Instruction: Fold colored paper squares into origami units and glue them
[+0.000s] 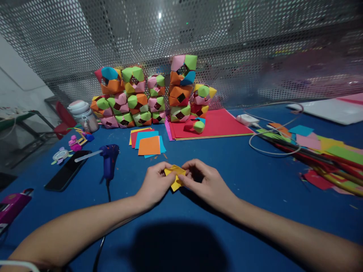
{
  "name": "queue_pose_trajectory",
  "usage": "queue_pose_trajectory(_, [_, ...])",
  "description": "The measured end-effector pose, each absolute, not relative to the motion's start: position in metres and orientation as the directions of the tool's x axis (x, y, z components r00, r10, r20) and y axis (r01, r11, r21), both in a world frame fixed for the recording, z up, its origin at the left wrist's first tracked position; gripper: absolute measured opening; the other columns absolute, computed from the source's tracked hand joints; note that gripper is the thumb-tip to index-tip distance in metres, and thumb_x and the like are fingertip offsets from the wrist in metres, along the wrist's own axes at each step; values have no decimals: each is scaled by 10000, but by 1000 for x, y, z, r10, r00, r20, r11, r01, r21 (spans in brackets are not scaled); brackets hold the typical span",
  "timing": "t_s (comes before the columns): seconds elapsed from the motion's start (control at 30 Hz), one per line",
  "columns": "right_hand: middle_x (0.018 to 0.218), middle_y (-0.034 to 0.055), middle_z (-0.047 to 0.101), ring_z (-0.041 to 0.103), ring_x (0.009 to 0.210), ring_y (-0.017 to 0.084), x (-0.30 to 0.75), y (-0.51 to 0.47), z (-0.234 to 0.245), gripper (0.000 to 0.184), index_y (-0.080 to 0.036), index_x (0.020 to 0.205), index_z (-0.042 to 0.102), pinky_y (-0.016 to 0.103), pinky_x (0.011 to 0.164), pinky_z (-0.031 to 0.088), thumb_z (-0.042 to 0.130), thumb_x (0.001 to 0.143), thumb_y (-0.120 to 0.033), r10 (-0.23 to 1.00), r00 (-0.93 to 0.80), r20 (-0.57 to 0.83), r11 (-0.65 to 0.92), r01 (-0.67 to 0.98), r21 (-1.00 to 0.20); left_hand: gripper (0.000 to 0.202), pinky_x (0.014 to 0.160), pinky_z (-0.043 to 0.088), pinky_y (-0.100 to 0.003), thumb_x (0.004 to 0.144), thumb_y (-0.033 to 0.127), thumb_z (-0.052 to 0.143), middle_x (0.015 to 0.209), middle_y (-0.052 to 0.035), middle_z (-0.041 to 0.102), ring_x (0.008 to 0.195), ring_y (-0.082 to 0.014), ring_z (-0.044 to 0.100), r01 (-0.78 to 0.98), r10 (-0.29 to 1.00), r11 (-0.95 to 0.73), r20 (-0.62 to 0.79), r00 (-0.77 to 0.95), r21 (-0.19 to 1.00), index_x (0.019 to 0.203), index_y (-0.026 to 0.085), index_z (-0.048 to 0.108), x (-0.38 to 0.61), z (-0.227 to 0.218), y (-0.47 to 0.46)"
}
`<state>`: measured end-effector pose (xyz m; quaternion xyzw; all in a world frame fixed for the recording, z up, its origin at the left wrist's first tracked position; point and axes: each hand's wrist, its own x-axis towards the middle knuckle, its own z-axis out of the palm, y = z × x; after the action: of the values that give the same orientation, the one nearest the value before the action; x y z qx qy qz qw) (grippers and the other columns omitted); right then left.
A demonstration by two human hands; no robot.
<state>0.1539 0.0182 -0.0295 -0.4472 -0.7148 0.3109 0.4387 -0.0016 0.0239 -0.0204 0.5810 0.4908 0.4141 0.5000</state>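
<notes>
My left hand (153, 183) and right hand (210, 182) pinch folded yellow paper (176, 184), probably steadying creases. Coloured paper squares (149, 146) lie beyond, likely handy.

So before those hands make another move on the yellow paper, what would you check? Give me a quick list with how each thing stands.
1. Yellow paper held from both sides: ok, left hand and right hand are both on it.
2. Folds neatly lined up: cannot tell, fingers cover part of them.
3. Glue gun apart from the hands: ok, it sits off to the left.
4. Glue gun cool: cannot tell from the picture.
5. Cord clear of the left forearm: not ok, its path crosses beneath.
6. Loose paper squares nearby: ok, just beyond the left hand, orange uppermost.
</notes>
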Motion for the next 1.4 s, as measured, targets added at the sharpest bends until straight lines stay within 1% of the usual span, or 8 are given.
queue_pose_trajectory(0.23, [545, -32, 496, 450, 495, 94, 154, 19, -35, 188, -185, 617, 473, 215, 486, 363, 500, 796, -236, 900, -193, 391, 435, 447, -782, 74, 565, 378, -194, 701, 209, 590, 657, 33, 542, 597, -82, 481, 191, 987, -48, 18, 160, 980, 722, 138, 584, -2, -20, 24])
queue_pose_trajectory(0.4, [581, -19, 533, 469, 523, 100, 155, 20, -34, 188, -175, 661, 525, 218, 507, 375, 500, 817, -277, 901, -218, 375, 433, 414, -801, 101, 570, 390, -200, 695, 228, 603, 679, 23, 561, 615, -91, 499, 176, 985, -32, 2, 171, 984, 742, 139, 596, -1, -21, 25])
queue_pose_trajectory(0.53, [630, -12, 564, 503, 568, 111, 154, 19, -30, 132, -173, 748, 547, 223, 539, 406, 543, 793, -296, 929, -226, 293, 361, 378, -852, 108, 581, 406, -214, 685, 228, 606, 684, 21, 560, 617, -97, 507, 91, 998, -1, -4, 59, 996, 721, 143, 551, -3, -26, 29])
queue_pose_trajectory(0.67, [622, -16, 560, 505, 568, 108, 152, 18, -29, 109, -174, 725, 534, 222, 547, 408, 542, 783, -265, 933, -240, 266, 342, 369, -864, 122, 582, 404, -220, 665, 222, 616, 670, 22, 548, 613, -100, 504, 85, 1000, 11, -11, 2, 996, 698, 143, 530, -4, -27, 31])
queue_pose_trajectory(0.87, [577, -29, 519, 452, 526, 101, 153, 21, -31, 207, -172, 680, 542, 214, 495, 359, 488, 830, -304, 925, -228, 305, 374, 399, -837, 110, 579, 386, -210, 709, 226, 592, 654, 31, 514, 606, -88, 479, 140, 995, -53, 40, 93, 989, 699, 145, 518, -2, -23, 27])
queue_pose_trajectory(1.07, [621, -5, 560, 488, 564, 112, 155, 20, -33, 240, -169, 670, 565, 226, 540, 370, 445, 856, -261, 885, -251, 393, 466, 437, -770, 92, 545, 368, -187, 732, 213, 571, 629, 47, 495, 569, -69, 456, 144, 987, -67, 45, 154, 987, 710, 153, 505, -1, -23, 25])
queue_pose_trajectory(1.2, [616, -8, 556, 494, 560, 110, 156, 20, -32, 244, -171, 661, 565, 224, 539, 370, 444, 857, -253, 877, -263, 402, 480, 455, -750, 73, 539, 385, -189, 747, 217, 553, 637, 38, 527, 564, -73, 482, 150, 983, -61, 33, 183, 987, 769, 148, 552, -1, -21, 25])
queue_pose_trajectory(1.4, [643, 1, 581, 508, 579, 116, 157, 21, -31, 247, -169, 705, 591, 229, 550, 386, 443, 865, -284, 885, -267, 380, 463, 436, -772, 121, 514, 409, -199, 745, 247, 575, 573, 42, 533, 515, -79, 514, 130, 986, -36, 14, 164, 991, 696, 146, 529, -2, -21, 25])
